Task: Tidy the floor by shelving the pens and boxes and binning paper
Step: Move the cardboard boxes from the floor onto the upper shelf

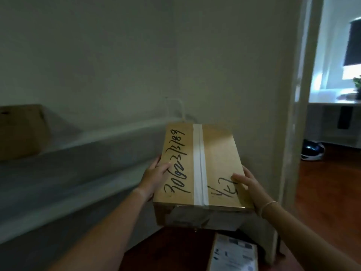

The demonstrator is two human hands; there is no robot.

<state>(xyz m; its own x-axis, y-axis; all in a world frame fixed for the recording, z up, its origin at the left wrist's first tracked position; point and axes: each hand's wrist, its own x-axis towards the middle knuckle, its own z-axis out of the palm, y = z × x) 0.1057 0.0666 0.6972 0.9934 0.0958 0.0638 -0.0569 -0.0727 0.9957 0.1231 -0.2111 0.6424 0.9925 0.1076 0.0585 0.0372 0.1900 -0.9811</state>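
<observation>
Parcel point(233, 253) with a printed white label lies nearest, at the bottom edge of the view, on the dark reddish floor point(172, 249); its far end sits under the carried box. Label text is too blurred to read.

Cardboard box point(201, 167), held in the air between both hands, is the item in transit. It is level, sealed along its top by a strip of white tape, with black handwritten figures on either side of the tape. Its near end face carries crumpled clear tape or film.

Left hand point(154, 178) presses flat on the box's left side, thumb lying over the top edge. Right hand point(249, 184) clasps the near right corner, fingers spread across the top. A thin bracelet point(269, 204) circles the right wrist. Both hands are closed onto the box and carry it.

White shelf point(78, 145) runs along the left wall, with a second ledge point(68, 196) below it. The box's far end reaches the shelf's right end; whether it touches cannot be told.

Second cardboard box point(21, 132) already stands on the upper shelf, far left, against the wall.

Doorway point(304, 114) at right opens to a brighter room with a wooden floor and a dark blue rounded object point(312, 152), unidentifiable.
</observation>
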